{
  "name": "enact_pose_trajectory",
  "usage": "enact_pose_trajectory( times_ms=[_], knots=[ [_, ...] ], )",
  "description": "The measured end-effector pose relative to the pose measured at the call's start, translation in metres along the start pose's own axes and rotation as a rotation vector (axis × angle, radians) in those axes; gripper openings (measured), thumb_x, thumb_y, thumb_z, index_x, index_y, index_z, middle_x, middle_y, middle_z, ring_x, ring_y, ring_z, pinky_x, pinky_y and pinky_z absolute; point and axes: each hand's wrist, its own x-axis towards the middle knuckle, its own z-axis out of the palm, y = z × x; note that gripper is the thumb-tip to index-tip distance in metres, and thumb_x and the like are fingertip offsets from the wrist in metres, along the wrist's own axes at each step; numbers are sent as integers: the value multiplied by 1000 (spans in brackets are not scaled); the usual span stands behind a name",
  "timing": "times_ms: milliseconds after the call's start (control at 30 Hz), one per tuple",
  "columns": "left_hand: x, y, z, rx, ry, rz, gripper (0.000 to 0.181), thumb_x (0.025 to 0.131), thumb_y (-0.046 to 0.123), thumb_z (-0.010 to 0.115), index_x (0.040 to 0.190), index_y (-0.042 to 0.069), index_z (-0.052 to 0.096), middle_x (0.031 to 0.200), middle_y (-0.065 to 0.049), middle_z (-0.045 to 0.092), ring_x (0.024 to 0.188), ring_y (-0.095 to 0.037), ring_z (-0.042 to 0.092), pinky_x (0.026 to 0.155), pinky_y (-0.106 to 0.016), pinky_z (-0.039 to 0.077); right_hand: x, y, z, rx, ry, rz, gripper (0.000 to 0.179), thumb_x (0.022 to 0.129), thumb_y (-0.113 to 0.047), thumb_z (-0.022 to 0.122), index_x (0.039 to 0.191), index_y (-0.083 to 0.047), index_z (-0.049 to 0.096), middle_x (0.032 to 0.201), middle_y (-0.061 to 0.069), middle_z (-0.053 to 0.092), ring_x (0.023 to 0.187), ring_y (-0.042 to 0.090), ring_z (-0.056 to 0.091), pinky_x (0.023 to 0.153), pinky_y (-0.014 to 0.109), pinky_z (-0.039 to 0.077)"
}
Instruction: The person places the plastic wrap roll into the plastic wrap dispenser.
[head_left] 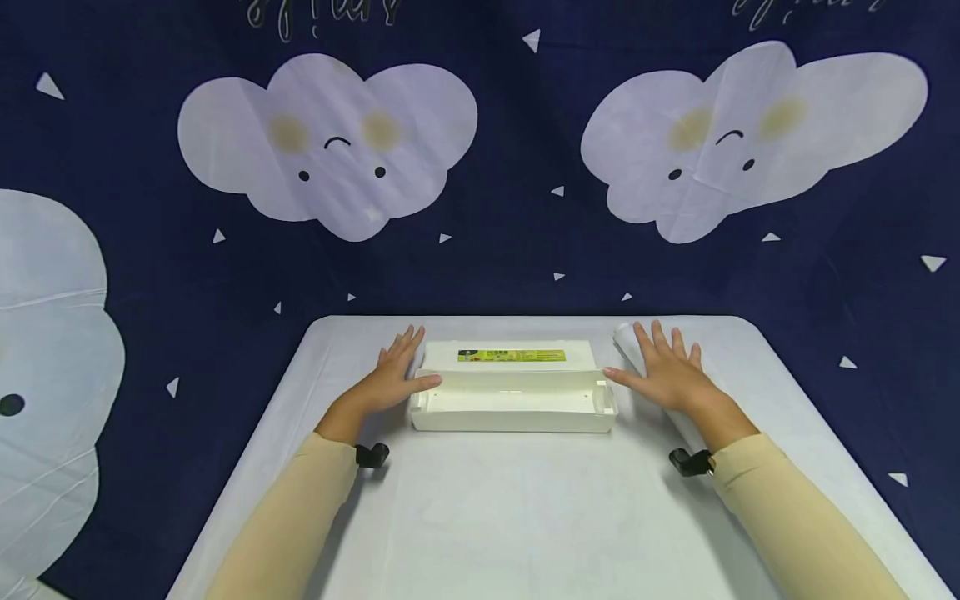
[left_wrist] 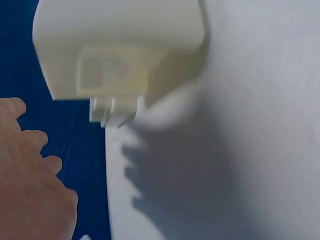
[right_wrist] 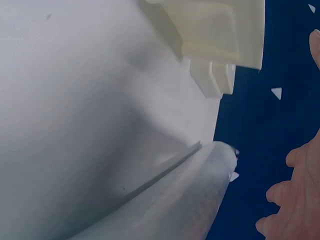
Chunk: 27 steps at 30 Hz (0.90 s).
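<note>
A long white plastic dispenser box lies crosswise on the white table, its lid tipped back and its trough bare inside. My left hand hovers with spread fingers at the box's left end, the thumb overlapping that end in the head view. On the other side, my right hand is likewise spread, its thumb tip right at the box's right end. Beneath the right hand, a whitish film-like roll lies slantwise, partly hidden in the head view. Neither hand grips anything.
A yellow-green label runs along the lid. Behind the white tabletop with rounded far corners hangs a dark blue cloth printed with clouds and small triangles. Dark wrist-worn cameras sit by both cuffs.
</note>
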Motion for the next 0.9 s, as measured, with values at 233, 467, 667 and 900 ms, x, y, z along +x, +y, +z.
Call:
enact_pose_trajectory(
  times_ms=[233, 467, 667, 900],
  knots=[
    [-15, -6, 17, -275, 18, -4, 99, 102, 52, 63, 171, 20, -1, 175, -10, -5, 158, -34, -6, 123, -66, 1, -3, 15, 5, 57, 9, 18, 122, 91, -87, 44, 168, -5, -2, 168, 33, -10, 148, 60, -18, 112, 79, -13],
    [-22, -13, 28, -398, 22, -72, 101, 99, 39, 68, 171, 25, -1, 175, -11, -1, 158, -36, -2, 123, -67, 4, -6, 25, 9, 110, 13, 32, 124, 92, -85, 49, 167, -3, -6, 167, 35, -10, 147, 62, -14, 112, 82, -6],
    [-25, -17, 37, -449, 45, -82, 118, 89, 29, 84, 171, 22, 0, 176, -10, -1, 159, -33, -3, 124, -64, 3, -10, 30, 13, 137, 12, 32, 122, 94, -82, 50, 166, -2, -8, 166, 37, -10, 147, 65, -8, 112, 83, -2],
    [-25, -21, 47, -570, 52, -59, 133, 77, 16, 95, 171, 17, 0, 176, -7, 1, 159, -30, 5, 126, -57, 6, -16, 39, 18, 159, 24, 28, 120, 96, -77, 52, 166, 3, -5, 164, 41, -6, 144, 70, 0, 112, 84, 2]
  ],
)
